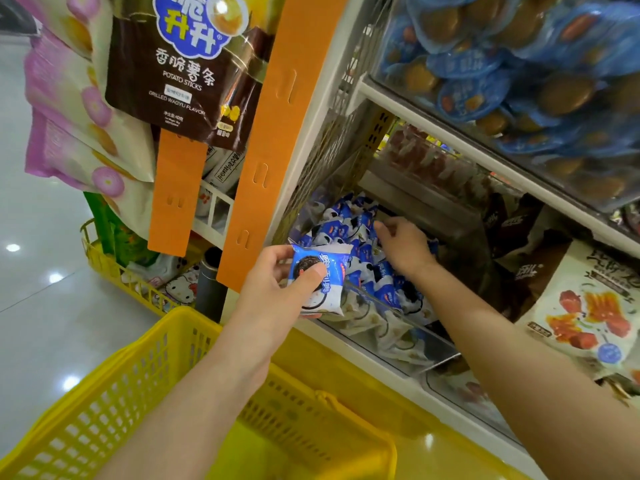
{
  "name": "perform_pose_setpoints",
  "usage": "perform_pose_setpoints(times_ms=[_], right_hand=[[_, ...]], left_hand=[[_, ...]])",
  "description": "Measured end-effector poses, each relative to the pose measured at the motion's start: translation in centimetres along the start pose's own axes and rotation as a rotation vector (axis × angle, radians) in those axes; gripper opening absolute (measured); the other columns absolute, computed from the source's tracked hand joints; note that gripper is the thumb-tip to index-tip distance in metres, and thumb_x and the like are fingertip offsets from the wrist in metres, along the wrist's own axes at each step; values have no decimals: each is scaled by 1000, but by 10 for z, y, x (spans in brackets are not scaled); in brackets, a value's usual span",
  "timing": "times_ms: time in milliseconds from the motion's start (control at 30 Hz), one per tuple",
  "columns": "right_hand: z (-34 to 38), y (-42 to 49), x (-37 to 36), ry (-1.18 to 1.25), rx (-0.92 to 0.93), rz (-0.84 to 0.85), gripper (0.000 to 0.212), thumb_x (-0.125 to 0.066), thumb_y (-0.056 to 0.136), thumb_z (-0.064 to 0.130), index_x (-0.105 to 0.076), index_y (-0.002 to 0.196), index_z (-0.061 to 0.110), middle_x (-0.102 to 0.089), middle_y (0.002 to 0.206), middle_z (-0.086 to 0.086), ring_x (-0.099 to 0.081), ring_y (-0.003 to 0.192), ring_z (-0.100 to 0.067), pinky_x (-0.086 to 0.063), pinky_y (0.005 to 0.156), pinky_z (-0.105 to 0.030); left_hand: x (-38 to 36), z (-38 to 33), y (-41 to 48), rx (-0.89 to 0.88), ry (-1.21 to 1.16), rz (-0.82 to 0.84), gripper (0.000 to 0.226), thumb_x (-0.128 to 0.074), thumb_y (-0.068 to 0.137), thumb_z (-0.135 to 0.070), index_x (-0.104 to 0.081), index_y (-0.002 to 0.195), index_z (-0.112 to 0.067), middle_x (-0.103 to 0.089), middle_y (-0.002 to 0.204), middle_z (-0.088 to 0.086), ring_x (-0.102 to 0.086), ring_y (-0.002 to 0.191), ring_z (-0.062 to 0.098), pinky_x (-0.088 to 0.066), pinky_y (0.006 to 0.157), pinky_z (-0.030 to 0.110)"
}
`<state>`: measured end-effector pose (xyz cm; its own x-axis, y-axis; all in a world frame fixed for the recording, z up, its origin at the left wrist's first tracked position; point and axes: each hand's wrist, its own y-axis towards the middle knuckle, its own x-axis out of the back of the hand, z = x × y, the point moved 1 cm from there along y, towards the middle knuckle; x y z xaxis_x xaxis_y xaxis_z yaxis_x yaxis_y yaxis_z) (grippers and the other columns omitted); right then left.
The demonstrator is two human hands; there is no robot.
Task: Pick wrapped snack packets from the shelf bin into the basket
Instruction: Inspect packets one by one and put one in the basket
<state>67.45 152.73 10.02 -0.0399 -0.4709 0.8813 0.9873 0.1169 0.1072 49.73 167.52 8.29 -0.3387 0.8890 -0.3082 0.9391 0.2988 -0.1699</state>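
Fingers, left: on my left hand (277,282) the thumb (308,275) presses across the printed face of one packet (330,271) and the other fingers are tucked behind it, so it is a firm pinch
Fingers, right: my right hand (405,244) is down in the pile with its fingertips (384,226) bent onto the wrappers; I cannot tell whether they have closed round one
Basket (114,386): yellow, open top, standing directly below my left forearm, which I judge is why the shelf was approached from this side (a short drop, no carrying)
Shelf bin (415,344): low clear front wall with a sloped load, so the stock slides toward the reaching hand
Pile of packets (349,223): blue and white, heaped every way, filling the bin's left part
Where the held packet is: lifted clear, in front of the bin's left end and above the basket, touching nothing but my hand
Why two hands: I judge one hand ferries while the other digs
Facing: printed side toward me
Long axis: roughly up and down in the head view, with the crimped top edge leaning a little left toward the orange strip
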Motion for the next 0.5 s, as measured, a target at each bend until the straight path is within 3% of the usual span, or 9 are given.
perform_pose_setpoints(times_ms=[67, 133, 300, 367, 500], right_hand=[[14, -25, 8, 174, 152, -108, 24, -43, 98, 28, -58, 110, 14, -56, 86, 7, -52, 75, -9, -37, 60, -16], [26, -56, 13, 332, 276, -131, 17, -43, 97, 31, -59, 98, 23, -59, 77, 7, -52, 64, -9, -38, 52, -16], [35, -122, 6, 304, 465, -30, 18, -50, 94, 28, -64, 92, 16, -62, 86, 7, -55, 77, -2, -41, 62, -12], [31, -136, -1, 321, 462, 17, 16, -54, 92, 26, -66, 93, 17, -64, 85, 8, -57, 76, -2, -45, 63, -12], [20, -149, -9, 627, 221, 103, 24, -53, 92, 25, -66, 82, 8, -66, 73, -14, -61, 64, -24, -54, 60, -34]], left_hand=[[-1, 4, -1, 16, 20, 1, 37, -61, 85, -26, -48, 120, -24, -64, 110, -2, -68, 77, 7, -44, 45, 9], [-1, 10, -3, 29, 48, 8, 36, -61, 86, -24, -48, 120, -25, -64, 110, -4, -68, 78, 7, -46, 46, 10], [-1, 19, -13, 11, 137, 30, 37, -59, 88, -23, -45, 123, -25, -61, 117, -6, -65, 88, 8, -46, 55, 16], [0, 20, -18, -6, 168, 43, 35, -58, 89, -21, -46, 122, -23, -61, 116, -5, -64, 86, 6, -45, 51, 11], [1, 24, -27, -42, 256, 134, 25, -59, 87, -9, -51, 107, -23, -62, 109, -2, -65, 78, 0, -47, 56, 10]])
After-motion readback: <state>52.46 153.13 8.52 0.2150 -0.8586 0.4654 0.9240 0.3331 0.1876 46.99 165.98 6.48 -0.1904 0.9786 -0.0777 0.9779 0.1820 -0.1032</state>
